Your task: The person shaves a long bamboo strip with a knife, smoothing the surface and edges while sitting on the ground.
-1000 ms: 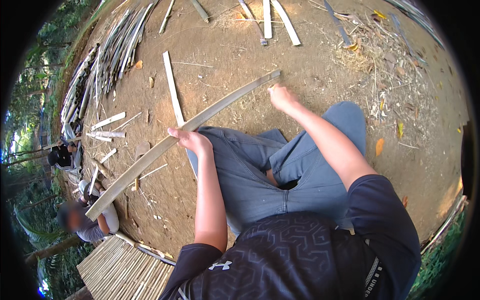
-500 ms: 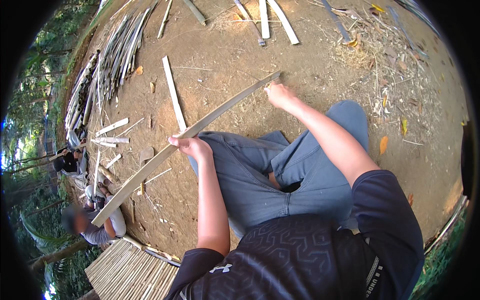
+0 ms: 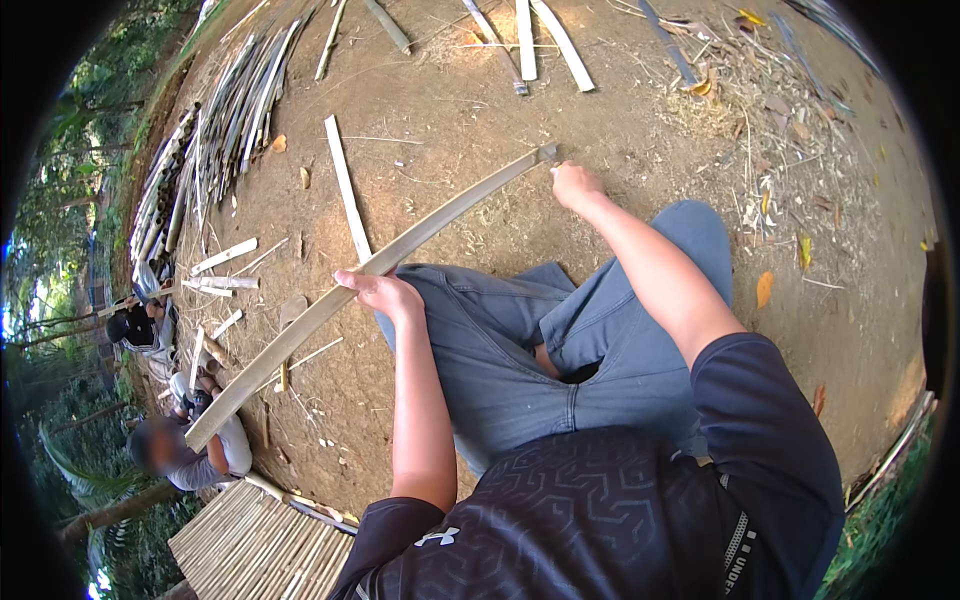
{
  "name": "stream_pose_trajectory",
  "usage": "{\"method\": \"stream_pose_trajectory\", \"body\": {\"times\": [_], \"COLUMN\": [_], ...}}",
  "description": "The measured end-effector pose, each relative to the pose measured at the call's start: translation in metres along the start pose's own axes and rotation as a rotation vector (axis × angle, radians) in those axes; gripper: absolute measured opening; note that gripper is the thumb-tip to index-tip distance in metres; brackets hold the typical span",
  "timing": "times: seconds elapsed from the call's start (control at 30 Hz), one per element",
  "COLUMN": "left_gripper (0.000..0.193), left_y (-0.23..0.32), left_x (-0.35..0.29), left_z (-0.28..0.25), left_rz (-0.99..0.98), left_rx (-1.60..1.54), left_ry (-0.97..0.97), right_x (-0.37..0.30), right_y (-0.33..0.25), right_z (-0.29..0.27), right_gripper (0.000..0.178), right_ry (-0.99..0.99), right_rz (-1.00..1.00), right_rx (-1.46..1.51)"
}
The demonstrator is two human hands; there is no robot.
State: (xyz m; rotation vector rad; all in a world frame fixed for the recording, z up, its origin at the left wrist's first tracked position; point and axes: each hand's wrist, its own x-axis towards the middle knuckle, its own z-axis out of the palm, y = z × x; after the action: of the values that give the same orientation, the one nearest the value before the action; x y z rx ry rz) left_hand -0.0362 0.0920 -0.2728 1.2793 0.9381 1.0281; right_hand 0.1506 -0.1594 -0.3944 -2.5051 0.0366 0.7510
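Right hand, grip unclear from here, has shifted outward beside long, flat, tan bamboo strip;
left hand pinches it; work seemingly centres on that far end.

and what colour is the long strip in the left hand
The strip is dull greyish tan, best seen in the head view.

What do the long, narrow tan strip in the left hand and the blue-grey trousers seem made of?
Long, narrow tan strip: probably split bamboo, unpainted; dull, woody surface. Blue-grey trousers: likely cotton, perhaps denim, matte; soft creases, stitched seams.
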Motion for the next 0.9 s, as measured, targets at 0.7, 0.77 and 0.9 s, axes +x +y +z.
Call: {"method": "stream_pose_trajectory", "body": {"times": [0.7,0.77,0.9], "left_gripper": [0.017,0.017,0.019], "left_y": [0.004,-0.007,0.003], "left_x": [-0.006,0.001,-0.008], "left_z": [0.003,-0.002,0.02], "left_rz": [0.101,0.18,0.183], "left_rx": [-0.089,-0.016,0.004], "left_ry": [-0.095,-0.09,-0.159], "right_x": [-0.039,-0.035,-0.01], "right_y": [0.034,0.04,0.079], "right_z": [-0.009,-0.002,0.005], "right_gripper": [0.046,0.048,0.059], "right_ry": [0.018,-0.03,0.083], "right_rz": [0.263,0.315,0.331], "right_rx": [0.183,0.203,0.0]}}
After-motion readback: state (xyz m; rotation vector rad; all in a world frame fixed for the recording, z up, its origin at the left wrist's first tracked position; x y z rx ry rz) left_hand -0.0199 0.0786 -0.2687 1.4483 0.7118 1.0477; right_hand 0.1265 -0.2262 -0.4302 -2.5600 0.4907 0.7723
